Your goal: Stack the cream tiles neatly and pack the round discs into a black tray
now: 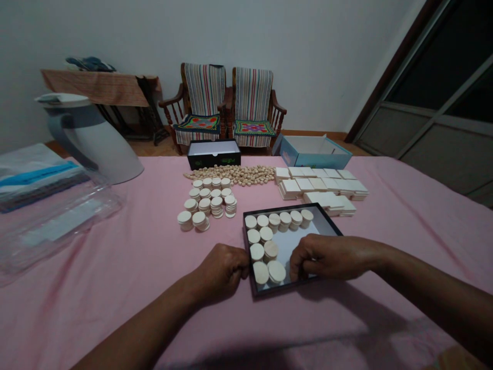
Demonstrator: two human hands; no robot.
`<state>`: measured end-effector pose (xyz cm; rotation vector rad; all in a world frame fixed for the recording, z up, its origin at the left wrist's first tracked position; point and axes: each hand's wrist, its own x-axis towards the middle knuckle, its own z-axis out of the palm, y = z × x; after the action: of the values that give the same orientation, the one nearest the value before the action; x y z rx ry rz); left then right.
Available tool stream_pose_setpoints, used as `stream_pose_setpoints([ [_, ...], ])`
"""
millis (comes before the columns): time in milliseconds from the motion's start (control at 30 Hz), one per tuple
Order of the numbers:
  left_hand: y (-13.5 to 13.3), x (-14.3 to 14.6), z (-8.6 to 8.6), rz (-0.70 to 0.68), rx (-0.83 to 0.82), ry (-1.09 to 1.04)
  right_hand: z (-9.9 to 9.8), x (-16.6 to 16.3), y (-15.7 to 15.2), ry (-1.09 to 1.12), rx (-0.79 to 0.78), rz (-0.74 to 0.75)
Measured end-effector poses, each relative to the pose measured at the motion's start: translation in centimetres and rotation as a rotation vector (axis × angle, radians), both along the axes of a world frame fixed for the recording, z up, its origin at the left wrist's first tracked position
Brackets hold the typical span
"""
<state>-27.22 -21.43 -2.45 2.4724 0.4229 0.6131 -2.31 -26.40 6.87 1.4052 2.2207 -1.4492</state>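
A shallow black-rimmed box lid (293,207) with a pale inside lies in front of me. Stacks of round wooden discs (276,271) stand in it along its far side and in two columns at its left. My left hand (225,270) is closed in a fist, its knuckles against the lid's left wall. Over the near part of the lid, my right hand (319,257) reaches down with curled fingers, just right of the nearest disc stack. Whatever its fingertips hold is hidden. More disc stacks (205,205) stand on the cloth to the left.
Behind are a pile of wooden beads (246,174), stacked wooden squares (323,185), a black box (214,154) and a blue box (314,151). At left stand a jug (100,139) and clear plastic packaging (61,221). A pink cloth (154,231) covers the table.
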Motion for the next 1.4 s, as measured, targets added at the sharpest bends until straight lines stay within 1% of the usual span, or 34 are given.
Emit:
stream_pose_setpoints([
  [267, 0.2, -0.1, -0.1, -0.006, -0.006, 0.001, 0.3, -0.7, -0.3, 0.073, 0.029, 0.008],
  [400, 0.2, -0.1, -0.1, -0.002, -0.001, 0.005, 0.3, -0.7, -0.2, 0.064, 0.049, 0.01],
  [533, 0.1, -0.1, -0.1, 0.004, 0.011, -0.004, 0.1, -0.2, -0.1, 0.081, 0.013, -0.005],
  [600, 0.0, -0.1, 0.0, 0.003, 0.005, -0.008, 0.1, -0.1, 0.0, 0.077, 0.021, -0.022],
  [667, 0.0, -0.1, 0.0, -0.002, -0.001, -0.008, 0.4, -0.2, 0.0, 0.058, 0.069, -0.047],
  [767, 0.0, -0.1, 0.1, -0.002, 0.0, -0.009, 0.9, -0.7, -0.2, -0.006, 0.182, -0.074],
  [867, 0.1, -0.1, 0.0, 0.002, 0.004, 0.0, 1.0, -1.1, -0.6, -0.07, 0.285, -0.052],
  [967, 0.1, -0.1, -0.2, 0.002, -0.001, 0.01, 0.7, -1.4, -0.8, -0.099, 0.335, -0.033],
  [1133, 0.1, -0.1, -0.2, 0.006, 0.001, 0.01, 0.8, -1.6, -1.0, -0.134, 0.322, -0.023],
  [1267, 0.0, -0.1, -0.1, 0.01, 0.003, 0.014, 1.2, -1.3, -1.1, -0.107, 0.357, -0.036],
  [1333, 0.1, -0.2, -0.1, 0.007, 0.004, 0.012, 1.3, -0.9, -1.1, -0.06, 0.326, 0.002],
  [1400, 0.1, -0.1, -0.1, 0.006, 0.005, 0.01, 1.4, -0.6, -1.2, -0.007, 0.262, 0.046],
])
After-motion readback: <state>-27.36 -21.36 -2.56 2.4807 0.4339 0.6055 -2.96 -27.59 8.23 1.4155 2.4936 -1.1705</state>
